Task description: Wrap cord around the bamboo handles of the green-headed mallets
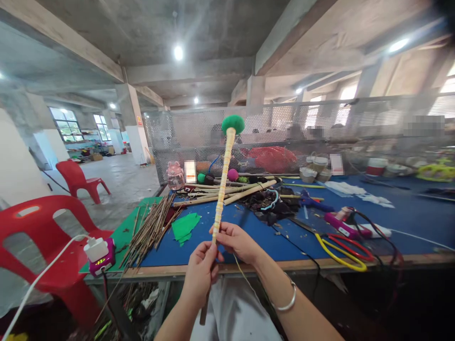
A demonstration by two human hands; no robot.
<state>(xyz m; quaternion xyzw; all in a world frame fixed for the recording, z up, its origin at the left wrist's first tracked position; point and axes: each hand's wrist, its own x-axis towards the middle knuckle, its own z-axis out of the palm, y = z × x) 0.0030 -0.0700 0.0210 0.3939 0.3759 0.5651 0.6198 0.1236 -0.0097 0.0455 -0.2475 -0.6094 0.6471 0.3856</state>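
A long stick [222, 189] with a round green head [233, 124] rises tilted in front of me, wrapped in pale yellow and orange bands. Around its lower part, my left hand [202, 267] is closed, and the bare brown end sticks out below. Just above, my right hand [236, 241] pinches the wrapped part with its fingertips. From the right hand a thin pale strand [245, 274] hangs down toward my lap. Behind the hands a piece of green cloth [186, 227] lies on the blue tabletop [170, 251].
Thin brown twigs [151, 232] lie in a pile on the left, with a red chair [46, 237] beyond. Yellow-handled scissors [339, 255], red-handled scissors [350, 246] and cables lie to the right. Black cloth [268, 203] and pale sticks [245, 193] lie behind. A mesh screen [199, 128] borders the back.
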